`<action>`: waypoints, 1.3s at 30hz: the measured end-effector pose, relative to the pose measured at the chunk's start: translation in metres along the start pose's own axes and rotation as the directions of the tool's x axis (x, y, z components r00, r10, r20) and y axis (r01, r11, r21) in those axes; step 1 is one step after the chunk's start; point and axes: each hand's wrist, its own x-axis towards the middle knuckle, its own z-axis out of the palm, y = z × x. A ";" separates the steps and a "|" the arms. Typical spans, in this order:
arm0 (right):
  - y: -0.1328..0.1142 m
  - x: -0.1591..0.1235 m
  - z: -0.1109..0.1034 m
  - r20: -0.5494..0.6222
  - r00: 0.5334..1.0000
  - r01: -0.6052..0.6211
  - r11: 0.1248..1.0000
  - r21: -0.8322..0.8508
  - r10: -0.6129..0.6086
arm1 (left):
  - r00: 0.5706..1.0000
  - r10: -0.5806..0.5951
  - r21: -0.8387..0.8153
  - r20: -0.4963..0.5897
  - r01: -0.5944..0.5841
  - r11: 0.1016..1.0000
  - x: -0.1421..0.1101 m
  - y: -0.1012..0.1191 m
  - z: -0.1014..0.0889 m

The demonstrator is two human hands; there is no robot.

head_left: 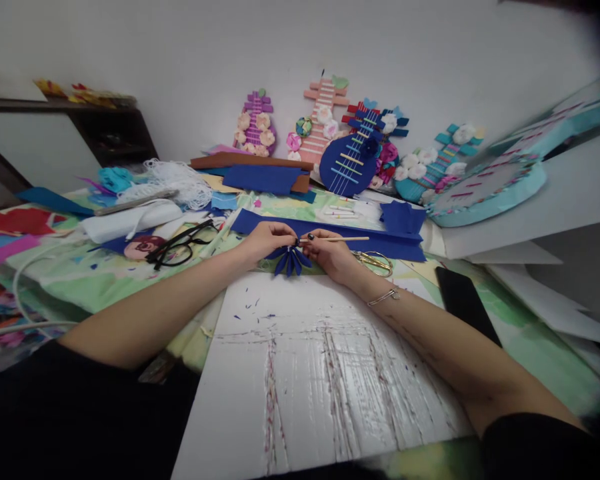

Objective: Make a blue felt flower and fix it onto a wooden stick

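Observation:
Fingertips of my left hand [267, 241] pinch the top of a dark blue paper flower [292, 261], whose narrow petals fan downward. My right hand [333, 255] is closed on a thin wooden stick [347, 239] that points out to the right, its near end by the flower's top. Both hands meet above the far edge of a scored white board [300, 373]. Behind them lies a long dark blue paper strip [330, 233]. Gold-handled scissors [377, 263] rest just beside my right hand.
Black-framed glasses [180, 247] and a pile of white string [175, 181] lie at left. A black phone [467, 303] is at right. Decorated paper instruments, including a blue one [347, 163], lean against the wall. Blue scraps dot the board.

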 end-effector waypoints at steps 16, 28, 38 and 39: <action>-0.061 0.010 -0.043 -0.087 0.984 0.126 0.951 -0.282 -0.156 | 0.999 0.052 -0.080 -0.009 -0.053 0.995 0.008 -0.006 -0.011; -0.080 0.003 -0.030 0.360 0.929 0.362 0.014 -0.932 -0.083 | 0.992 0.124 0.051 0.008 -0.125 0.991 0.005 -0.002 -0.011; -0.073 0.004 -0.022 0.409 0.901 0.385 -0.169 -0.907 -0.145 | 0.989 0.144 0.088 -0.034 -0.141 0.986 0.004 0.000 -0.009; -0.073 0.006 -0.026 0.412 0.897 0.389 -0.159 -0.908 -0.162 | 0.989 0.139 0.084 -0.043 -0.135 0.987 0.004 0.000 -0.009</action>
